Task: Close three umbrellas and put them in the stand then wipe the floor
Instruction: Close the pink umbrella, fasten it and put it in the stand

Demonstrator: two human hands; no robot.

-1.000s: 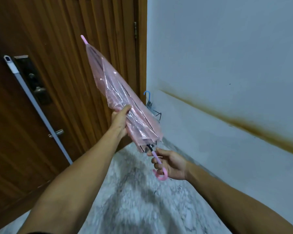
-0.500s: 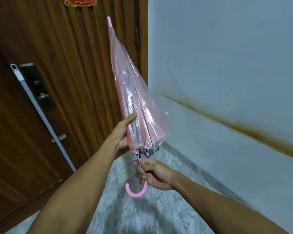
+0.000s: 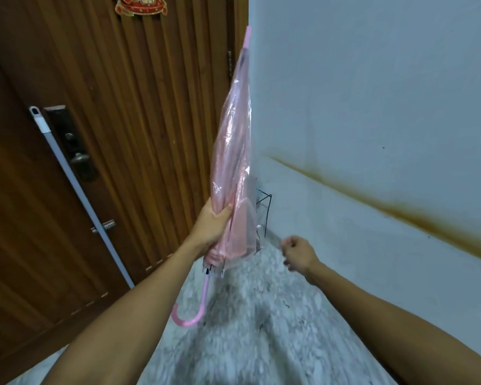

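Wooden door (image 3: 139, 112), stained wall (image 3: 372, 107), marble floor (image 3: 250, 329)

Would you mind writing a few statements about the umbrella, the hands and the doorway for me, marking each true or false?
1. The left hand grips the folded pink umbrella around its canopy. True.
2. The right hand holds the umbrella's hooked handle. False: it is off the umbrella, fingers curled on nothing visible.
3. The umbrella's tip points up and its handle hangs below. True.
4. The umbrella is open. False: its canopy is folded in along the shaft.
5. A black wire stand sits in the corner by the wall. True.
6. The pole lies flat on the floor. False: it leans against the door.
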